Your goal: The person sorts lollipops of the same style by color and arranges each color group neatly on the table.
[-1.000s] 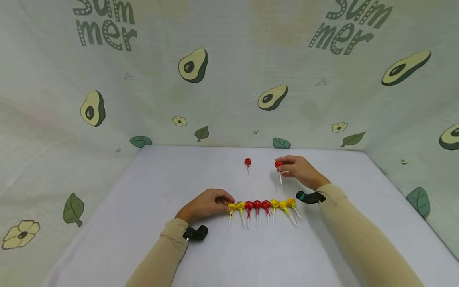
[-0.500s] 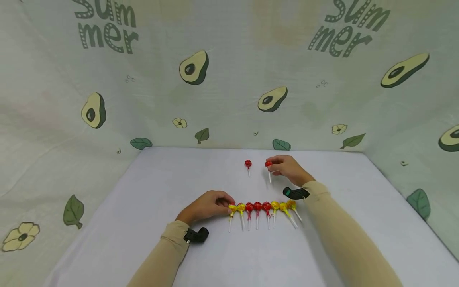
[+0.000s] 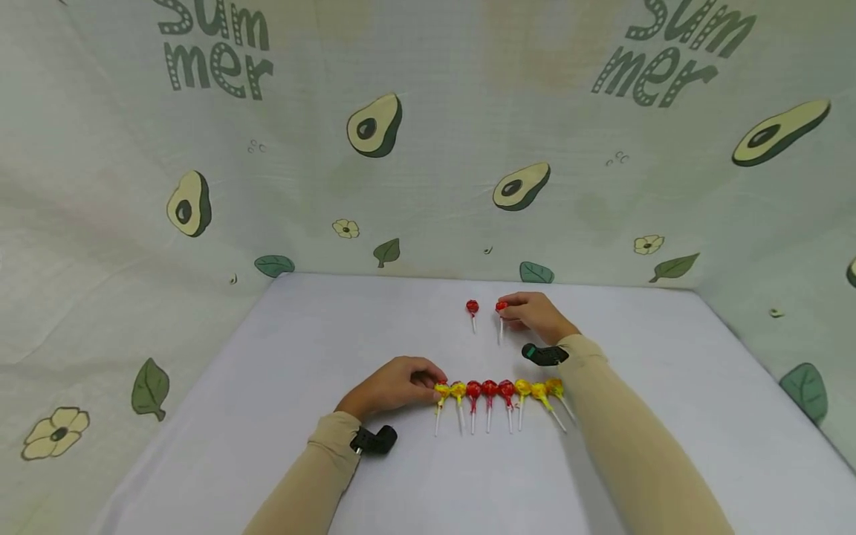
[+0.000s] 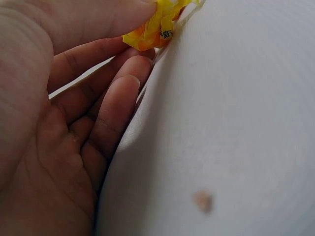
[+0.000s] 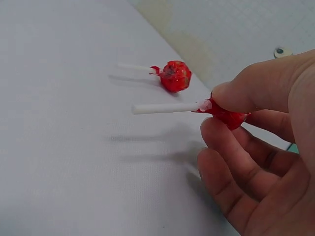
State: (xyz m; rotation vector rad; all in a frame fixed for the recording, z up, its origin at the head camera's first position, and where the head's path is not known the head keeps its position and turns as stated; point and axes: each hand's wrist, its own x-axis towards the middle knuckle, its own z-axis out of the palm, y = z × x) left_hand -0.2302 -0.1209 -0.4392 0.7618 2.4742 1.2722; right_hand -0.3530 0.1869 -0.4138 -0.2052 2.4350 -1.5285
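Observation:
My left hand (image 3: 400,385) pinches the yellow lollipop (image 3: 442,389) at the left end of a row. In the left wrist view, the thumb lies on its yellow wrapper (image 4: 150,29) with the fingers behind. My right hand (image 3: 538,314) holds a red lollipop (image 5: 229,117) by its wrapped head between thumb and fingers. Its white stick points left in the right wrist view, and shadows fall on the cloth below. Just left of this hand lies another red lollipop (image 3: 472,306), apart from the one held.
The row on the white table (image 3: 374,319) runs rightward from my left hand: a second yellow lollipop (image 3: 458,390), three red lollipops (image 3: 490,389), then three yellow lollipops (image 3: 539,390). Sticks point toward me. A printed fabric backdrop (image 3: 428,148) rises behind the table.
My right hand has moved left with the red lollipop, closer to the red one lying at the back. The left hand stays at the row's left end. The head view has shifted slightly.

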